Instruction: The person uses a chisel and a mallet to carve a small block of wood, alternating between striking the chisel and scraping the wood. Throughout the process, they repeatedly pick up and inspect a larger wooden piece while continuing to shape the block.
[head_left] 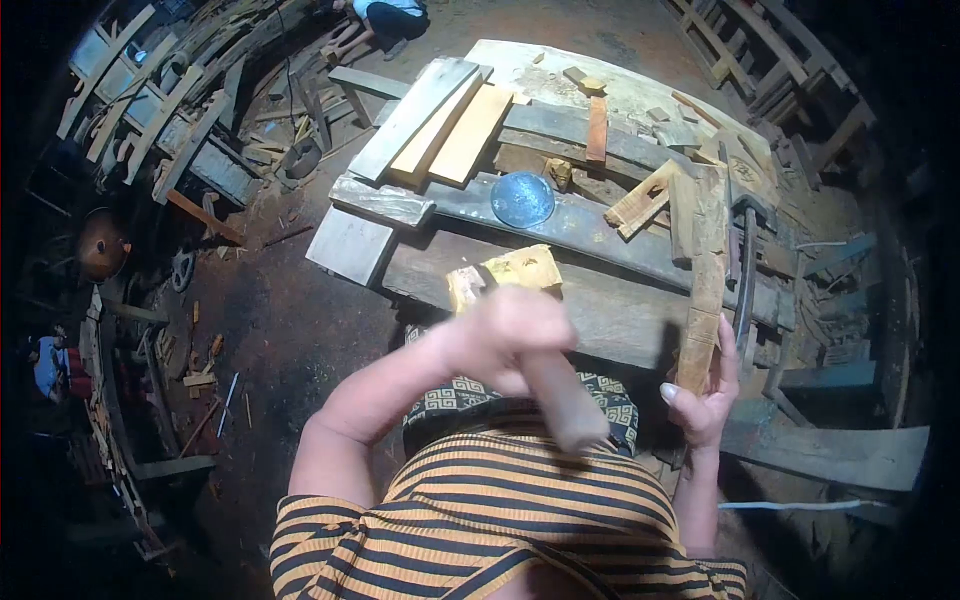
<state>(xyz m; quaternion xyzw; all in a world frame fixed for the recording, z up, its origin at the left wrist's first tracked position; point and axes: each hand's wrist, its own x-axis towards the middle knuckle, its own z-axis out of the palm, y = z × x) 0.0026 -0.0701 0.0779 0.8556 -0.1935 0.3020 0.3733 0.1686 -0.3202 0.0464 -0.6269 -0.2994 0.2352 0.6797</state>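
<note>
The long, narrow wooden piece (706,290) lies over the right side of the workbench (615,320), its near end in the right hand (706,408). I see the thumb against the side closest to the body and a finger extended along the opposite side, so the fingers close lightly around that end. I take this as a hold that steadies the piece while the bench bears its far part.

The left hand (520,335) is closed firmly around a thick wooden handle (568,400), whose butt points back toward the striped shirt (520,480). Motion blurs this hand, and I cannot tell what the handle's other end looks like. Just beyond the knuckles is a yellowish block (525,268); I can't tell whether anything touches it.

Farther across the bench I find a round blue disc (522,199), a reddish block (597,130) and a notched wooden piece (643,200). Stacked boards (425,115) overlap on the left, probably laid flat for stability. A curved metal bar (745,275) stands beside the narrow piece.

The bench is made of worn, uneven planks. Around it, my view takes in a dark, debris-strewn floor (270,335), wooden racks on both sides and another person (395,22) bending low beyond.
</note>
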